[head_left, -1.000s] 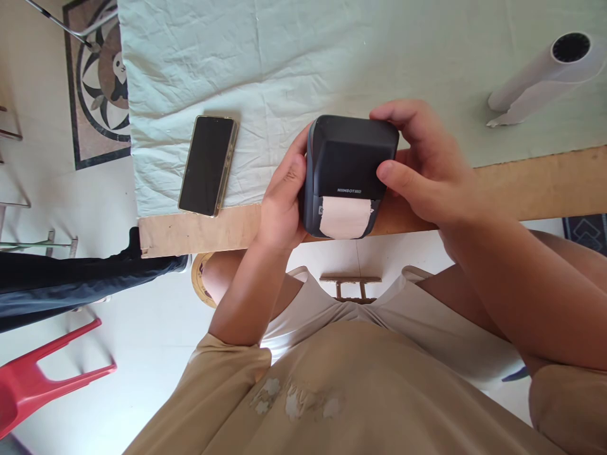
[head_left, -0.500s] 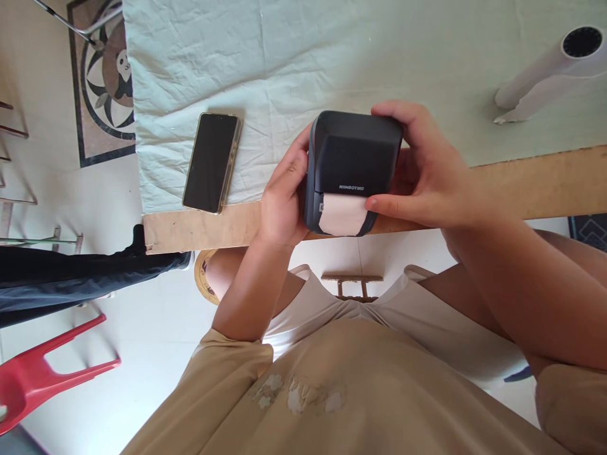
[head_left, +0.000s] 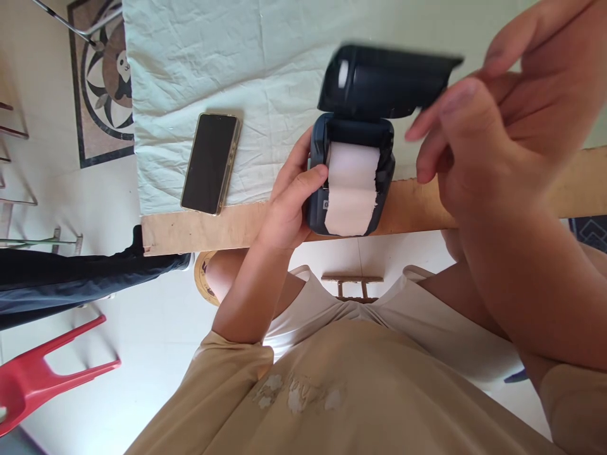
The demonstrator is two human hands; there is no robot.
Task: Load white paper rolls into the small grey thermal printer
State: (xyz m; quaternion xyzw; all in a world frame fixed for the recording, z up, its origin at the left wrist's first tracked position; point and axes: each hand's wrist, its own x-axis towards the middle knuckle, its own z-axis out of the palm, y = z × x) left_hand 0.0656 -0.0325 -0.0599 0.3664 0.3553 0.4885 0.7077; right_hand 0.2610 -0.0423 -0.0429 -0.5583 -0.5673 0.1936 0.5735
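Observation:
A small dark label printer (head_left: 315,212) is held over the table's front edge with its lid (head_left: 379,82) swung up. Inside lies a roll of white label paper (head_left: 353,177), its loose end hanging over the front. My left hand (head_left: 289,202) grips the printer's left side, thumb on the rim near the paper. To the right of the raised lid is my right hand (head_left: 502,120), its fingers apart and slightly curled, holding nothing. Its fingertips are close to the lid's right end; whether they touch it I cannot tell.
A phone (head_left: 211,163) lies on the pale green cloth (head_left: 190,50), left of the printer. The wooden table edge (head_left: 203,227) runs across in front of me. On the floor at left are a red plastic stool (head_left: 42,373) and another person's dark-trousered leg (head_left: 85,278).
The printer's lid has opened upward, exposing the paper roll. My right hand has let go of the printer and moved up and right. My left thumb has shifted onto the rim.

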